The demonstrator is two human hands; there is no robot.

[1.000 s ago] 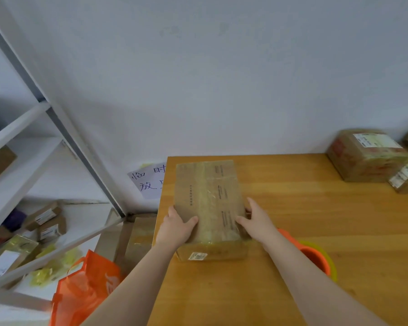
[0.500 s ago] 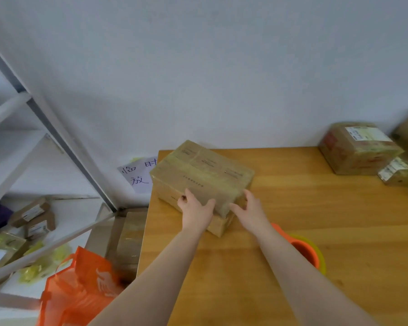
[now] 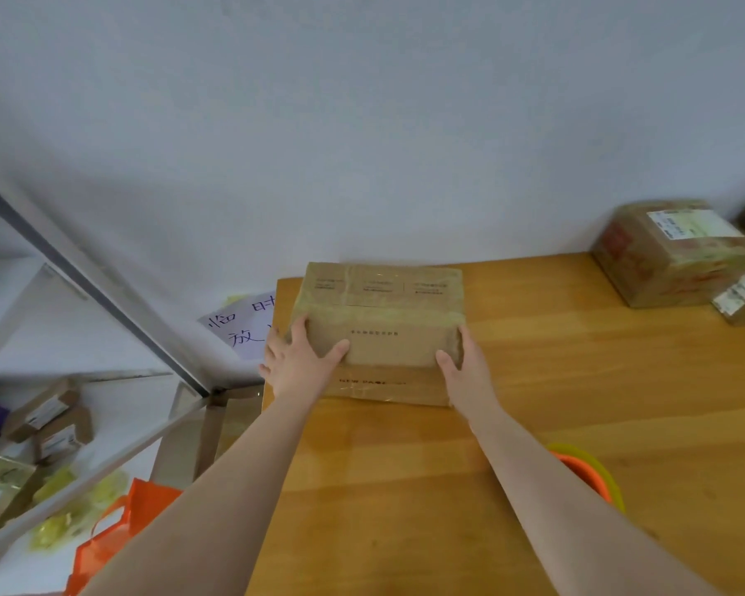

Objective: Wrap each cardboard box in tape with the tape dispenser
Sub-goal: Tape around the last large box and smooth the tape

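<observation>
Wooden desk (image 3: 577,423) spreads rightward from the cardboard box (image 3: 383,333) at its far-left corner. Left hand (image 3: 297,365) and right hand (image 3: 465,369) grip the box's side edges, fingers (image 3: 298,331) curled round.

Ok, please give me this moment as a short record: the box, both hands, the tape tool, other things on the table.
box: cardboard box on the wooden table, far left corner, tape visible on it
left: left hand holds its left end
right: right hand holds its right end
tool: tape dispenser, orange, untouched, partly hidden behind the right forearm
other: labelled boxes, far right
</observation>
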